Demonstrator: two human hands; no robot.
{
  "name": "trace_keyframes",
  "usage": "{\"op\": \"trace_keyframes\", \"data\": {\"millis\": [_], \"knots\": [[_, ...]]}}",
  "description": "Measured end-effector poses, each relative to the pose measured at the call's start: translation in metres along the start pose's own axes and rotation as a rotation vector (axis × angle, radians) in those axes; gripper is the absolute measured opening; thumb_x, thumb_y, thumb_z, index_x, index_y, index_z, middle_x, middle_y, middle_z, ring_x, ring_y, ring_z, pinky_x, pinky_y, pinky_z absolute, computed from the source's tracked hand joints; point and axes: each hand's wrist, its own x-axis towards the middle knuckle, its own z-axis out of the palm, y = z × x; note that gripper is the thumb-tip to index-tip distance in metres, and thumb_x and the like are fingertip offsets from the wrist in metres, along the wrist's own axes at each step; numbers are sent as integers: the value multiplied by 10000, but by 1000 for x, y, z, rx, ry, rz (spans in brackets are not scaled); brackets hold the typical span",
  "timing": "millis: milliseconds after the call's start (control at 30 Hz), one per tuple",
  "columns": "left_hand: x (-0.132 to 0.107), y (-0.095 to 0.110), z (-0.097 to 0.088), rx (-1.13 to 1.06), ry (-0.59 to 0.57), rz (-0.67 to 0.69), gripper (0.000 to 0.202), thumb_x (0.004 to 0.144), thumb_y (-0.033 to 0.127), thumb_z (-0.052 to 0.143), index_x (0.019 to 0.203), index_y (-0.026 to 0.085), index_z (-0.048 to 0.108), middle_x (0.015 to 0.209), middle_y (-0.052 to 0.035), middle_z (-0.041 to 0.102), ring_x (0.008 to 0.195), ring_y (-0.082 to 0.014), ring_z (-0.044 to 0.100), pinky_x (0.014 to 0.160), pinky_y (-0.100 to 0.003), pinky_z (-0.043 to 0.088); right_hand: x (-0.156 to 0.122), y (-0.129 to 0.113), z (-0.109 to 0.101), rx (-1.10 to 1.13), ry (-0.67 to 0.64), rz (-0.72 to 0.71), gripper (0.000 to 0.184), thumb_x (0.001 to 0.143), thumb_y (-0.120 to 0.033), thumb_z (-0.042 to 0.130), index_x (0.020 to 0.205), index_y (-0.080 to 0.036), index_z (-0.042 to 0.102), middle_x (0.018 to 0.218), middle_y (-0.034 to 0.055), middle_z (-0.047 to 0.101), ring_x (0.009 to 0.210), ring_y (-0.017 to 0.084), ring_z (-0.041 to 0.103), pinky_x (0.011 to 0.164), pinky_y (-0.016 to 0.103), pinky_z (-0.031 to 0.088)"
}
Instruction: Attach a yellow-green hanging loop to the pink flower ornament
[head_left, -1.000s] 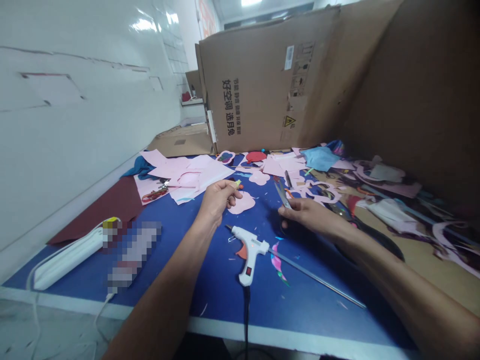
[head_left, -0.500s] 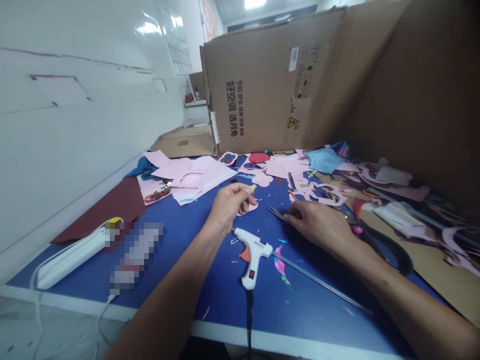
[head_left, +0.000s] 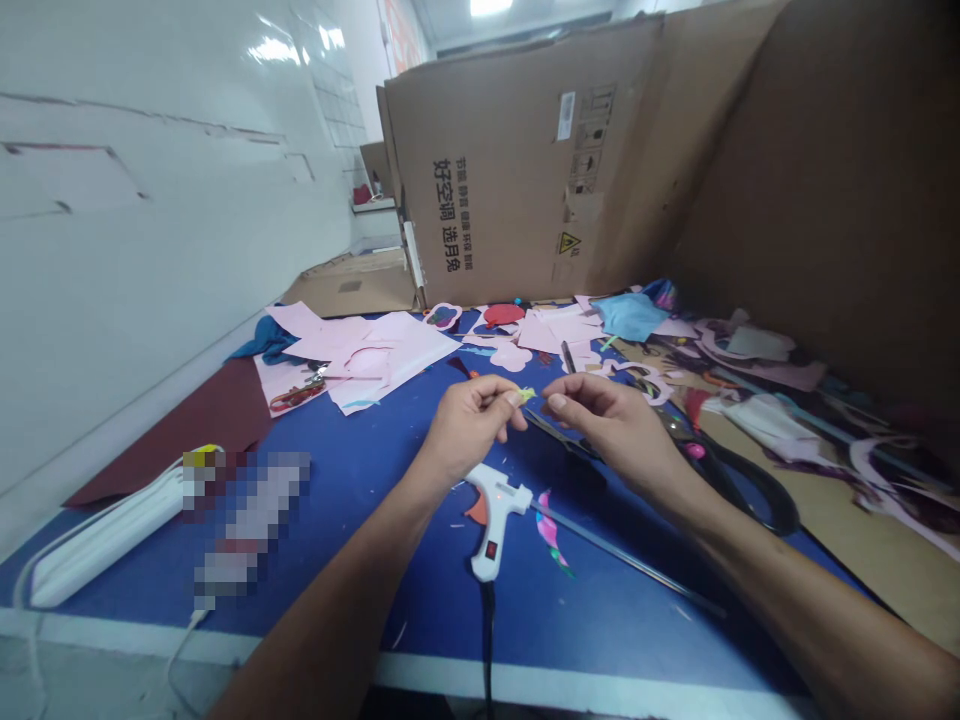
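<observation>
In the head view, a small yellow-green scrap point(head_left: 526, 395) is pinched in the left hand point(head_left: 472, 428); the right hand point(head_left: 615, 425) is held just beside it, finger and thumb nearly closed, though contact cannot be told. Below the two hands, one glue gun point(head_left: 491, 510), one metal rod point(head_left: 622, 556) and one pair of black-handled scissors point(head_left: 724, 485) are laid on the blue table point(head_left: 600, 640).

Layout: power strip point(head_left: 105, 548) at left on the table point(head_left: 600, 625), wall point(head_left: 150, 250) beyond it. Paper sheets point(head_left: 382, 358) back left. Glue gun point(head_left: 491, 520) front centre, metal rod point(head_left: 630, 560) running right from it. Scissors point(head_left: 739, 490) right of the gun. Paper scrap point(head_left: 526, 395) between left hand point(head_left: 469, 430) and right hand point(head_left: 607, 425), above the gun. Cardboard box point(head_left: 510, 170) behind the table.
</observation>
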Motion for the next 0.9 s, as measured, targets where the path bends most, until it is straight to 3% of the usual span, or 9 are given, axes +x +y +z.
{"op": "trace_keyframes", "data": {"millis": [533,900], "knots": [[-4,-1,5,162,-25,26,173,947,316,636,861,209,741,708,-10,729,549,-121,541,545,-253,403,-1,-1,3,95,-35,-20,396,890,-621,769,882,-226,739,802,27,632,736,186,516,659,313,415],[-4,-1,6,121,-25,-17,170,940,308,634,843,204,727,693,-10,726,526,-114,538,529,-246,397,0,-2,3,77,-23,-10,345,914,-569,741,854,-229,728,797,34,632,739,191,517,637,308,405]]}}
